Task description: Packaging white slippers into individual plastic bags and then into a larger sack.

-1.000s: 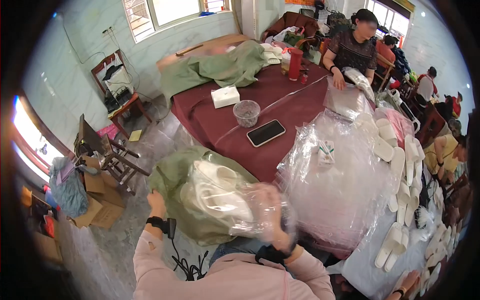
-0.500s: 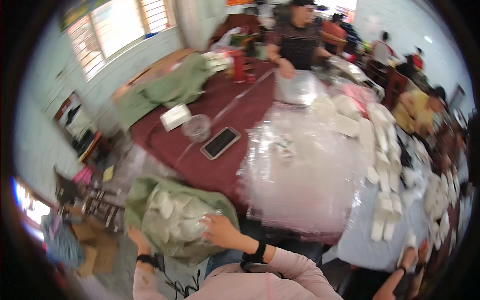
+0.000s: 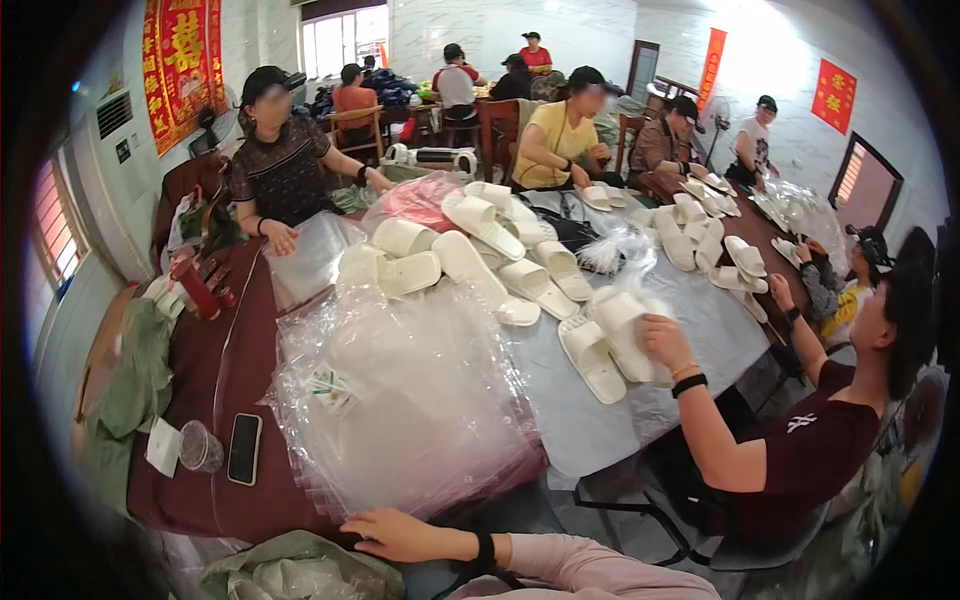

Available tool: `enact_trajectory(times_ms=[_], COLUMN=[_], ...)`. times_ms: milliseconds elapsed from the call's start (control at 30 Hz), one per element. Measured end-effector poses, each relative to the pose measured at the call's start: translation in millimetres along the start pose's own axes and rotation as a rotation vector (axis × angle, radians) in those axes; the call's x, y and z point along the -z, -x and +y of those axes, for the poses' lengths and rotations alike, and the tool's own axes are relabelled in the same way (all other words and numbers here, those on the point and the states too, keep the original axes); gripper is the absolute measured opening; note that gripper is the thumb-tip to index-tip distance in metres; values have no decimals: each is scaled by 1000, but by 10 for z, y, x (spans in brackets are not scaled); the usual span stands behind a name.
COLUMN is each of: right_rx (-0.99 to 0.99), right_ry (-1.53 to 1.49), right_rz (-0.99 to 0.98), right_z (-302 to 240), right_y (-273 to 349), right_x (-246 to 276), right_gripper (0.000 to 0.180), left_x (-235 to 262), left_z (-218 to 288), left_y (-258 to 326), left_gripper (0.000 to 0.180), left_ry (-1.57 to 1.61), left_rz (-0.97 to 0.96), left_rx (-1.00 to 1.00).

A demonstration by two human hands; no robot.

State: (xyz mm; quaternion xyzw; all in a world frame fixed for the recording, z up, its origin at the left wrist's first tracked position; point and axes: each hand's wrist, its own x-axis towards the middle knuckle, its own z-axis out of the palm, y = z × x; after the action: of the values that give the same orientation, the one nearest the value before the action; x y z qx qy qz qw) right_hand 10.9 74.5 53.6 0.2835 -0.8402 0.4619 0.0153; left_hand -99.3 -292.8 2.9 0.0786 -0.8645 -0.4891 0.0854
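My right hand (image 3: pixel 402 536) lies at the near edge of the maroon-covered table, fingers stretched out and holding nothing. Its forearm is in a pink sleeve with a black wristband. Just beyond it is a wide stack of clear plastic bags (image 3: pixel 415 400), with a small printed packet on top. Close below the hand stands a green woven sack (image 3: pixel 360 560) with pale, clear-wrapped contents, cut off by the lower rim. My left hand is out of view.
White slippers (image 3: pixel 478 275) are heaped beyond the bags. A co-worker (image 3: pixel 800 440) on the right handles a slipper pair (image 3: pixel 592 358); another person (image 3: pixel 290 165) stands across the table. A phone (image 3: pixel 244 449), round clear tub (image 3: pixel 201 448) and red container (image 3: pixel 194 287) are at left.
My view has swung right, so the table and sack appear farther left and lower. My right hand has left the sack for the table edge, and my left hand has gone out of view.
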Motion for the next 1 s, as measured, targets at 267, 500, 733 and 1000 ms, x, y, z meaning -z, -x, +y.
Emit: enact_trajectory(times_ms=[267, 500, 733, 1000], right_rx=[-115, -276, -339, -211], right_ry=[113, 261, 240, 605], right_rz=[419, 502, 551, 436], right_z=[309, 375, 361, 644], right_y=[450, 570, 672, 454], right_x=[641, 773, 832, 735], right_gripper=[32, 32, 36, 46], left_x=[289, 1071, 848, -198], left_z=[146, 107, 681, 1855], left_y=[160, 640, 686, 411], left_gripper=[29, 29, 22, 21], left_ry=[-478, -962, -827, -570], left_rz=[15, 128, 168, -69], left_rx=[19, 147, -11, -569])
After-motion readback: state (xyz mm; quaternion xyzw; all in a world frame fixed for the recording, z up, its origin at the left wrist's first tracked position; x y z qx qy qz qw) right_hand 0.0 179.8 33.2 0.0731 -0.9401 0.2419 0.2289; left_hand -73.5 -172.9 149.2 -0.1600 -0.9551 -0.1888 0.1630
